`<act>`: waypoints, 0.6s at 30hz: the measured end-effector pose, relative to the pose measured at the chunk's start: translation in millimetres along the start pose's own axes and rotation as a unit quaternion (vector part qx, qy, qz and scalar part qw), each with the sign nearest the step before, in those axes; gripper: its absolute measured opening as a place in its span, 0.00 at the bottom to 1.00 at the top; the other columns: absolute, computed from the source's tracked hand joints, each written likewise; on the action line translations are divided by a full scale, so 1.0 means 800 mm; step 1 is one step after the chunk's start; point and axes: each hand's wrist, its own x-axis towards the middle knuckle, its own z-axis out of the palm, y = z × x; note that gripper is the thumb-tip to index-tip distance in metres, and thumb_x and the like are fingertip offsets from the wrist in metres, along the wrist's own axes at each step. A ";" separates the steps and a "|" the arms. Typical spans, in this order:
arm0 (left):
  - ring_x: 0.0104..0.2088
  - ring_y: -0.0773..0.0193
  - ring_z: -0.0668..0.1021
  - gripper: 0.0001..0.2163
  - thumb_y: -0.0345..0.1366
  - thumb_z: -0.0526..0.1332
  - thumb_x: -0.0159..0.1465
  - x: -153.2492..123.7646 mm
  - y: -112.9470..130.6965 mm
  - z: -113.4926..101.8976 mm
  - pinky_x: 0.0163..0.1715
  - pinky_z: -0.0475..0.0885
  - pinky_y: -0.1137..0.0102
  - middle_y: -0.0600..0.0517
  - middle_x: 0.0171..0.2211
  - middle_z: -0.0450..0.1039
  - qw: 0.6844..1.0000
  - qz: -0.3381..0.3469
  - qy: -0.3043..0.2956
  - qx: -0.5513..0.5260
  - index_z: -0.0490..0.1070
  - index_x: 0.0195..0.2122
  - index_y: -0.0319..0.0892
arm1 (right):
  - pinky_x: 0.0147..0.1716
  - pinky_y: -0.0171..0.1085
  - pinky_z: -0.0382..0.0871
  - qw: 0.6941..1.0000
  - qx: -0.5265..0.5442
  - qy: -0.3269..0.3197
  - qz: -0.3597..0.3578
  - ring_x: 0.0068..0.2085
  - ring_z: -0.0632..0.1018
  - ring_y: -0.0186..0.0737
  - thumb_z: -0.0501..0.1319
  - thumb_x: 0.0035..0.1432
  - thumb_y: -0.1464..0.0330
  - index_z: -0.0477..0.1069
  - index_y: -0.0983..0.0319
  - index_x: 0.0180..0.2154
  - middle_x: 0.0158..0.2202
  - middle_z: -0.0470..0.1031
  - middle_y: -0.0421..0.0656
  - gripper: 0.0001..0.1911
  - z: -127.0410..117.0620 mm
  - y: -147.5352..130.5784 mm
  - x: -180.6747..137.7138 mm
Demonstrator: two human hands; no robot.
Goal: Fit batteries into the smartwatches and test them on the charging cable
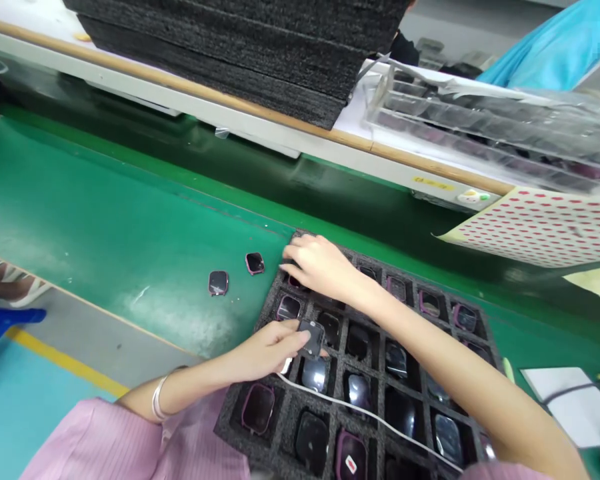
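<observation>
A black foam tray point(280, 417) with several pockets lies on the green belt, most pockets holding small square watch bodies. My left hand point(267, 347) is closed in a pinch on one dark watch body point(313, 337) just above the tray's left side. My right hand point(323, 267) reaches over the tray's far left corner, fingers curled down onto a pocket there; what they touch is hidden. Two loose watch bodies point(219, 282) point(255, 263) lie on the belt left of the tray.
A thin white cable point(375, 417) crosses the tray. Stacked black foam sheets point(260, 47) sit on the far bench, clear plastic trays point(480, 127) to their right, a red-dotted sheet point(540, 227) below. A person in blue stands at top right. A white pad point(570, 407) lies at right.
</observation>
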 end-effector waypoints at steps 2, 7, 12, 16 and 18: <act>0.14 0.78 0.65 0.20 0.50 0.53 0.63 0.001 -0.004 0.002 0.14 0.56 0.77 0.54 0.28 0.65 0.999 -0.007 0.015 -0.032 0.73 0.33 0.35 | 0.37 0.43 0.67 0.998 -0.033 -0.045 0.039 0.40 0.74 0.51 0.59 0.60 0.67 0.72 0.68 0.37 0.36 0.74 0.52 0.09 0.003 0.008 -0.021; 0.27 0.64 0.78 0.17 0.48 0.60 0.59 0.008 -0.014 0.010 0.25 0.73 0.72 0.50 0.27 0.72 0.989 -0.003 0.060 -0.137 0.67 0.36 0.36 | 0.34 0.41 0.69 0.998 -0.028 -0.031 0.056 0.42 0.74 0.52 0.62 0.57 0.67 0.72 0.68 0.40 0.38 0.73 0.54 0.11 0.036 0.006 -0.031; 0.44 0.57 0.78 0.18 0.42 0.66 0.57 0.007 -0.015 0.008 0.48 0.70 0.63 0.42 0.41 0.75 0.982 0.006 0.084 -0.170 0.70 0.43 0.35 | 0.35 0.41 0.70 0.985 0.147 0.054 0.066 0.38 0.76 0.48 0.64 0.54 0.65 0.74 0.66 0.39 0.36 0.75 0.50 0.12 0.040 0.027 -0.040; 0.46 0.57 0.76 0.20 0.36 0.69 0.53 0.006 -0.016 0.007 0.51 0.67 0.64 0.42 0.44 0.75 0.985 0.013 0.073 -0.157 0.70 0.45 0.36 | 0.41 0.40 0.71 0.925 0.358 0.125 0.005 0.39 0.76 0.41 0.64 0.55 0.65 0.72 0.63 0.45 0.39 0.74 0.45 0.16 0.023 0.027 -0.082; 0.46 0.57 0.76 0.20 0.34 0.70 0.51 0.006 -0.017 0.007 0.49 0.67 0.64 0.43 0.44 0.75 0.985 0.023 0.064 -0.157 0.70 0.45 0.36 | 0.44 0.41 0.70 0.924 0.364 0.113 -0.025 0.42 0.75 0.42 0.64 0.55 0.65 0.71 0.63 0.47 0.42 0.73 0.46 0.17 0.021 0.013 -0.106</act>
